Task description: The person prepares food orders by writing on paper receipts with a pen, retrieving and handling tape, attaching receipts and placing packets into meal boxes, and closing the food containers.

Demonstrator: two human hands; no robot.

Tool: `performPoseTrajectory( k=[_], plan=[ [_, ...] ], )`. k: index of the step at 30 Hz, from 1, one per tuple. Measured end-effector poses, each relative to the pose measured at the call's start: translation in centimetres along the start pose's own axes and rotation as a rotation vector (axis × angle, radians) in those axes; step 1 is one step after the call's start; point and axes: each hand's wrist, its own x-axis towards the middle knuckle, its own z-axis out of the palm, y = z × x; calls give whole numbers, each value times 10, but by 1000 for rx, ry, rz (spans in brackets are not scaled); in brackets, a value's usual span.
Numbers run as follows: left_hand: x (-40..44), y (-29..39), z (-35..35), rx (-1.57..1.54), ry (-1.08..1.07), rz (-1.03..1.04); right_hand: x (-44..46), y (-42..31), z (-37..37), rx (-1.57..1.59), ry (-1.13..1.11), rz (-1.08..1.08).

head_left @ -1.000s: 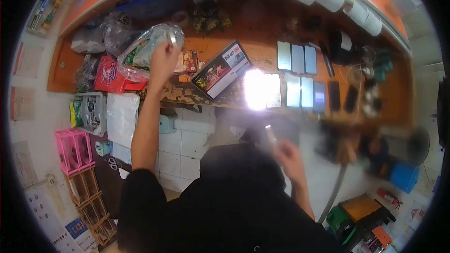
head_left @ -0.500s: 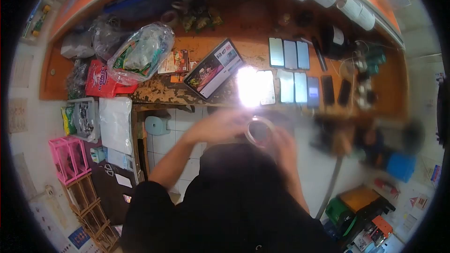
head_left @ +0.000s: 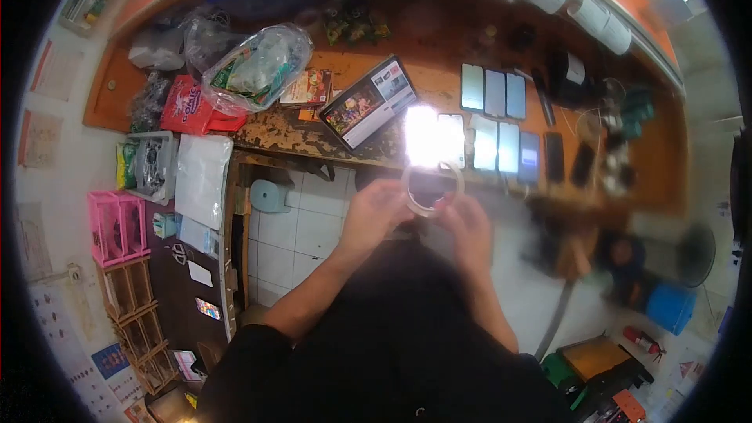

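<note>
A pale ring, apparently a roll of tape (head_left: pixel 406 189), is held up in front of my body near the table's front edge. My left hand (head_left: pixel 374 213) grips its left side and lower rim with closed fingers. On the opposite side, my right hand (head_left: pixel 468 227) has its fingers closed at the lower right rim. Through the ring's middle a dark area shows. Just beyond it, a very bright white screen (head_left: pixel 421 135) glares on the table, next to a lit phone (head_left: pixel 451 138). A tilted tablet (head_left: pixel 370 102) showing a page with pictures stands behind my left hand.
Several phones (head_left: pixel 486 143) lie in rows on the worn wooden table (head_left: pixel 290 131). Plastic bags (head_left: pixel 258 70) and a red bag (head_left: pixel 188 103) are at the left. A blue stool (head_left: pixel 269 196) stands below. Left are a grey bin (head_left: pixel 154 164) and pink rack (head_left: pixel 117 227); right, a fan (head_left: pixel 693 254).
The ring has risen slightly toward the table edge. My left hand, blurred and over its top left before, now holds its lower left side. The camera view has shifted slightly.
</note>
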Motion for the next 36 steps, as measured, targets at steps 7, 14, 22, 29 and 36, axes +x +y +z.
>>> performPoseTrajectory(
  k=[7,14,22,29,36],
  plan=[
    [-3,-14,8,-47,-91,130,-17,8,-13,-77,0,-65],
    [9,11,-1,452,-214,258,-28,-5,-23,-154,-69,-106],
    [0,20,5,452,-290,164,-29,-13,-35,-131,-181,-151],
    [-10,11,8,175,-199,98,-30,-8,-32,-70,-160,-77],
    [-13,12,0,168,-320,2,-26,-8,-38,-254,-188,-128]
  ],
)
